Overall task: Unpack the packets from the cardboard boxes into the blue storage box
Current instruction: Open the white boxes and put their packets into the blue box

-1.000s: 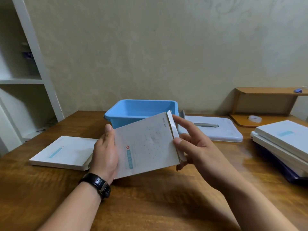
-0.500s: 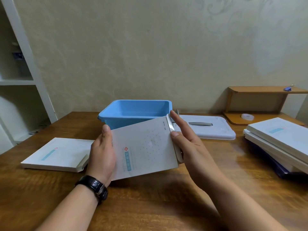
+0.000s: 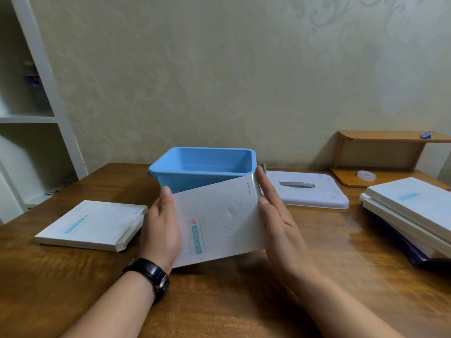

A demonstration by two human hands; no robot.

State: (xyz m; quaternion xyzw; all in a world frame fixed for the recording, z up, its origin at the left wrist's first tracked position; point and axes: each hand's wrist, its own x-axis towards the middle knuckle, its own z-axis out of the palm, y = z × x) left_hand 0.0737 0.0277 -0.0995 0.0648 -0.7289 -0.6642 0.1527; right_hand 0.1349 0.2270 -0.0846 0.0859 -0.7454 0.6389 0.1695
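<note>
Straightening out, the fingers [image 3: 264,186] of the right hand [image 3: 275,228] now lie flat against the flat white cardboard box [image 3: 219,223]'s end flap; left hand [image 3: 161,230] grips the other end, just before the blue plastic storage box [image 3: 202,150]. Nothing unpacked yet.

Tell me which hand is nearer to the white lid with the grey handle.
The right hand. It rests against the right edge of the cardboard box, just left of the white lid. The left hand grips the box's left edge, farther from the lid.
</note>
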